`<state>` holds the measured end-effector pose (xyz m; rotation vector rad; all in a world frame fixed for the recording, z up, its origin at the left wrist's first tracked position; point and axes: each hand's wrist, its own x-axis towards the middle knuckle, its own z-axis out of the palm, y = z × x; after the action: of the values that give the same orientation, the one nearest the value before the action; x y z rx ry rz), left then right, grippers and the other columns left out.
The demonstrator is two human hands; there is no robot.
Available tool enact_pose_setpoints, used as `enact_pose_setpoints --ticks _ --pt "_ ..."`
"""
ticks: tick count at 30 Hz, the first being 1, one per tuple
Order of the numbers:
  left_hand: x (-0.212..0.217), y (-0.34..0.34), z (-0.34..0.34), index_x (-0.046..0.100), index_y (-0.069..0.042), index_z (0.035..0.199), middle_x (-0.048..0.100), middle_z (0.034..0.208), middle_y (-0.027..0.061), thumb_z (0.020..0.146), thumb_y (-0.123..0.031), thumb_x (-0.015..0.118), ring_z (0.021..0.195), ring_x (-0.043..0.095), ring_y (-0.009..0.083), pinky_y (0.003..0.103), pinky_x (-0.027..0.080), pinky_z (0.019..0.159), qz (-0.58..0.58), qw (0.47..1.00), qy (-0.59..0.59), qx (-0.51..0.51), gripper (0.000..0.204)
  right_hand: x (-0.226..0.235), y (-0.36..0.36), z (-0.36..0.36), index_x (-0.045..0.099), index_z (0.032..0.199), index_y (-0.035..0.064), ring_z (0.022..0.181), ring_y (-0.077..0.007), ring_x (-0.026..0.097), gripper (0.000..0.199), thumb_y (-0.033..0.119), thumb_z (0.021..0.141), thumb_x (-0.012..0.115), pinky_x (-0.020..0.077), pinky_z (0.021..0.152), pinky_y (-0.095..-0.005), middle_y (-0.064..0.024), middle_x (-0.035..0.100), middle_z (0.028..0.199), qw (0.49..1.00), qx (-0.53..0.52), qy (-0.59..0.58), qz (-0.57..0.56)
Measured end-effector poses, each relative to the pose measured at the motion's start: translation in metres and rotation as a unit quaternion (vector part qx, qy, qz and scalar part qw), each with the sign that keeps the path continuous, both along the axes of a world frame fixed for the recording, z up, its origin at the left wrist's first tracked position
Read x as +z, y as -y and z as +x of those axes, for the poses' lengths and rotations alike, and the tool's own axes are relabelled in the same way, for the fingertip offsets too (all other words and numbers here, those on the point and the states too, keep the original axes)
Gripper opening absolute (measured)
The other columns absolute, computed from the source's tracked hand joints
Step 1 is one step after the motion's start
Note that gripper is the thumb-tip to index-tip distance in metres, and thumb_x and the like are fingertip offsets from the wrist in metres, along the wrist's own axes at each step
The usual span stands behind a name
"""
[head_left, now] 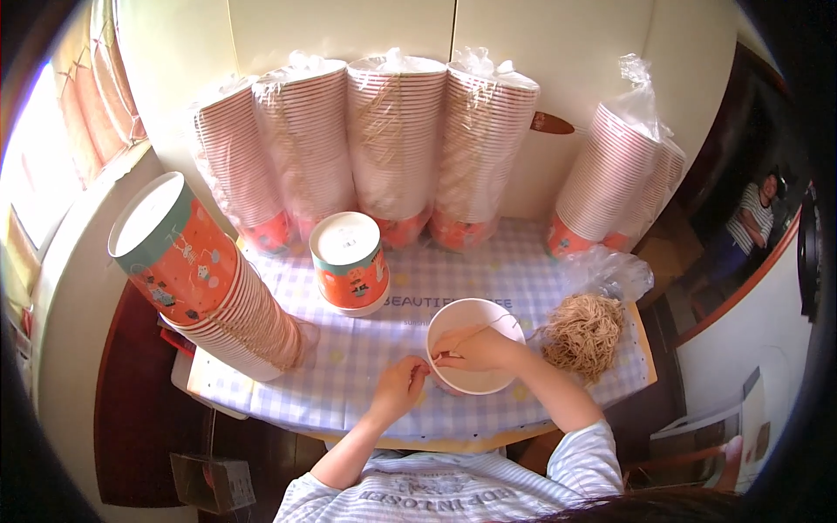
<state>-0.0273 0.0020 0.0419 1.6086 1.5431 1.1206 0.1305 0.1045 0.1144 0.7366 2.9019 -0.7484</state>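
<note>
A white paper bucket (475,311) stands upright with its mouth up at the table's front, right of centre. My right hand (471,350) reaches over its mouth, fingers pinched together at the inner left rim. A thin tan string (493,326) shows by that hand and seems to run from its fingers. Just outside the same rim, my left hand (401,386) is closed in a pinch; what its fingertips hold is hidden. To the right lies a loose tangled bundle of tan strings (586,336). An orange and teal paper bucket (350,270) sits upside down behind my left hand.
Several tall stacks of nested buckets in clear plastic (397,139) line the wall. Another stack (205,283) leans at the left edge. Crumpled clear plastic (615,270) lies behind the strings. A checked cloth (349,366) covers the table. A person (757,213) is at the far right.
</note>
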Motion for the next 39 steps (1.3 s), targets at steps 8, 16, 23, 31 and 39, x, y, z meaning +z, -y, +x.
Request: enact_pose_setpoints --ticks 8,16,23,31,39 --pt "-0.031 0.005 -0.015 0.052 -0.002 0.084 0.058 0.093 0.0088 0.08 -0.003 0.043 0.089 0.053 0.0169 0.028 0.041 0.077 -0.05 0.955 0.289 -0.051 0.009 -0.006 0.02 0.016 0.058 0.101 0.0086 0.091 -0.0207 0.054 0.022 0.02 0.082 0.056 0.0433 0.081 -0.0296 -0.006 0.055 0.1 0.98 -0.096 -0.152 -0.089" --pt "-0.004 0.0 -0.016 0.051 -0.007 0.077 0.057 0.095 0.0112 0.076 -0.011 0.046 0.097 0.049 0.0197 0.031 0.032 0.089 -0.03 0.843 0.521 -0.131 0.006 -0.023 0.026 0.021 0.055 0.104 0.007 0.088 -0.0152 0.051 0.03 0.009 0.075 0.06 0.0429 0.078 -0.0277 -0.0055 0.052 0.097 0.93 -0.161 -0.309 -0.114" --pt "0.005 -0.008 -0.019 0.05 -0.007 0.082 0.055 0.079 0.0045 0.087 -0.014 0.047 0.075 0.053 0.0153 0.027 0.041 0.071 -0.06 0.794 0.579 -0.174 0.009 -0.019 0.028 0.017 0.055 0.101 0.0075 0.075 -0.0088 0.048 0.024 0.006 0.077 0.058 0.0424 0.068 -0.0233 -0.0012 0.051 0.084 0.92 -0.204 -0.259 -0.21" --pt "0.019 -0.019 0.001 0.053 -0.004 0.086 0.052 0.068 0.0022 0.084 -0.007 0.055 0.058 0.047 0.009 0.022 0.038 0.052 -0.057 0.891 0.451 -0.006 0.004 -0.025 0.029 0.006 0.054 0.098 0.0042 0.084 -0.0089 0.054 0.018 0.003 0.08 0.054 0.0445 0.073 -0.0236 -0.0016 0.056 0.088 0.87 -0.15 -0.377 -0.278" --pt "0.012 -0.025 0.002 0.057 0.0 0.091 0.058 0.075 0.0026 0.084 -0.007 0.055 0.064 0.051 0.007 0.02 0.042 0.057 -0.064 0.922 0.378 -0.059 0.01 -0.028 0.025 0.008 0.054 0.097 0.0018 0.081 -0.0097 0.055 0.015 0.003 0.081 0.052 0.0454 0.073 -0.0238 -0.0022 0.057 0.087 0.841 -0.151 -0.413 -0.316"
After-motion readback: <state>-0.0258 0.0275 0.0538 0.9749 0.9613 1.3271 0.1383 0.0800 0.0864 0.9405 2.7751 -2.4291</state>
